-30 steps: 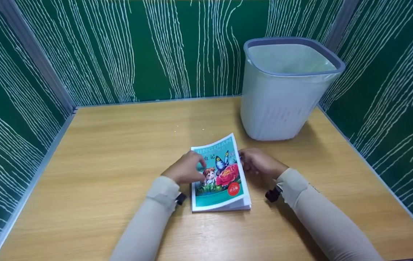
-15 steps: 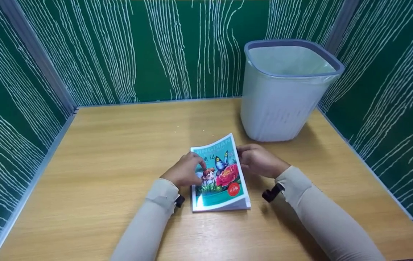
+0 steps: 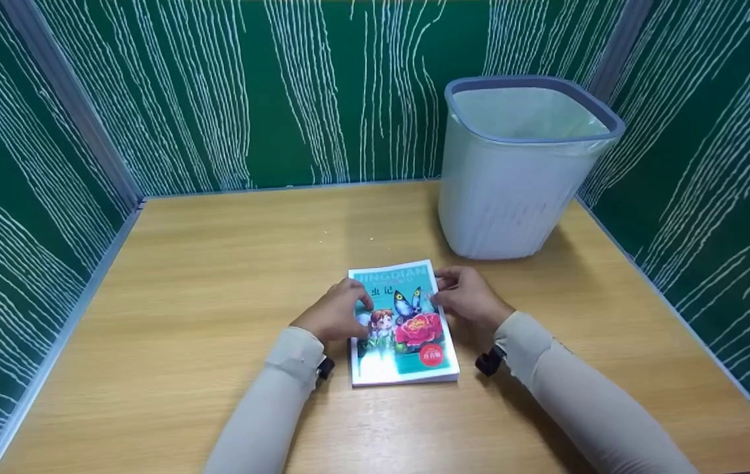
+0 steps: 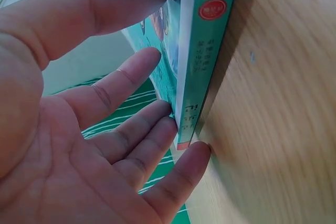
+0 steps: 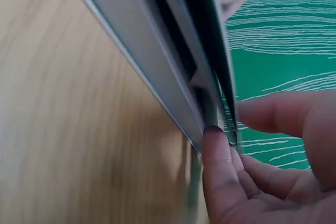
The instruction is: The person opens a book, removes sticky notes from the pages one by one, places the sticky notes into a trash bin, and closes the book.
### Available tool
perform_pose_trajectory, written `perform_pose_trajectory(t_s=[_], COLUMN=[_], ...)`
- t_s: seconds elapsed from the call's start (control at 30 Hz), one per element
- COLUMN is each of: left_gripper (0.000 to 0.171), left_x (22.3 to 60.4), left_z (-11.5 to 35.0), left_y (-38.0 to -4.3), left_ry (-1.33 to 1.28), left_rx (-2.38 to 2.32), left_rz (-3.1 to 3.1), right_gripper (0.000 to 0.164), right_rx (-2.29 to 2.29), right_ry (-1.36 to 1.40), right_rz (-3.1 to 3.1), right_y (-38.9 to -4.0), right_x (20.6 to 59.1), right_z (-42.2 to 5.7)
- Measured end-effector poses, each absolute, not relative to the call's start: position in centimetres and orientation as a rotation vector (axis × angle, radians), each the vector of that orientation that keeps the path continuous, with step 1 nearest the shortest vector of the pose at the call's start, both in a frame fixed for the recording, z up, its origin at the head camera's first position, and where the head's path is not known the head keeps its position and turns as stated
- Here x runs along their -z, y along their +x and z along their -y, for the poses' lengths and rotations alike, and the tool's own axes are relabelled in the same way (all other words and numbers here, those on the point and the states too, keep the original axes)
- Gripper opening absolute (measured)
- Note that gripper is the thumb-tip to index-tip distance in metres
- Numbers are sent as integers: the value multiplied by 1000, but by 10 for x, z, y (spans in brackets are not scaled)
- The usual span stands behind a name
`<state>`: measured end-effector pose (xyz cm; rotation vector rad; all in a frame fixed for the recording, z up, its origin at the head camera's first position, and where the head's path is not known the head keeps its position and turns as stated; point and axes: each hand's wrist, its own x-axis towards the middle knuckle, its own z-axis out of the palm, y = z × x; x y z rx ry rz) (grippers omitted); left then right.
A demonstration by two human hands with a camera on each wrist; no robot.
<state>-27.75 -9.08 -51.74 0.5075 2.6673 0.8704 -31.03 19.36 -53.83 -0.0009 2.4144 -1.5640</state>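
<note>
A paperback book (image 3: 407, 362) with a teal cover, a butterfly and a pink flower lies front side up on the wooden table. My left hand (image 3: 336, 309) is at its spine side, thumb on the cover. In the left wrist view the other fingers stretch loosely beside the teal spine (image 4: 207, 40), the little finger low near the table. At the opposite edge my right hand (image 3: 473, 296) pinches the upper right part of the cover, thumb on top. Seen from the right wrist, the page edges (image 5: 131, 30) stand slightly apart, with fingertips (image 5: 215, 142) right at the far corner.
A white waste bin (image 3: 506, 197) with a grey rim and a liner bag stands at the back right of the table (image 3: 230, 263). Green panels (image 3: 282, 131) with white wavy lines enclose the back and both sides. Several tiny white specks lie behind the book.
The lifted right side of the cover and pages has come down, so the book lies flatter. My right thumb has moved onto the cover's edge; the left hand stays nearly in place.
</note>
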Motion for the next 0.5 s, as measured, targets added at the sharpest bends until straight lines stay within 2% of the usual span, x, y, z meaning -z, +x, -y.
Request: perform_pose_trajectory(t_s=[0.27, 0.5], left_gripper=[46, 50], left_x=[513, 491], left_z=[96, 98], left_y=[-282, -290], left_ry=[542, 562], left_rx=[-792, -691], left_rz=[-2667, -2693], right_gripper=[41, 48], right_rx=[1407, 1224], right_ry=[-68, -135], right_rz=[-2510, -2619], right_y=[-310, -312], right_x=[532, 505], right_z=[-201, -205])
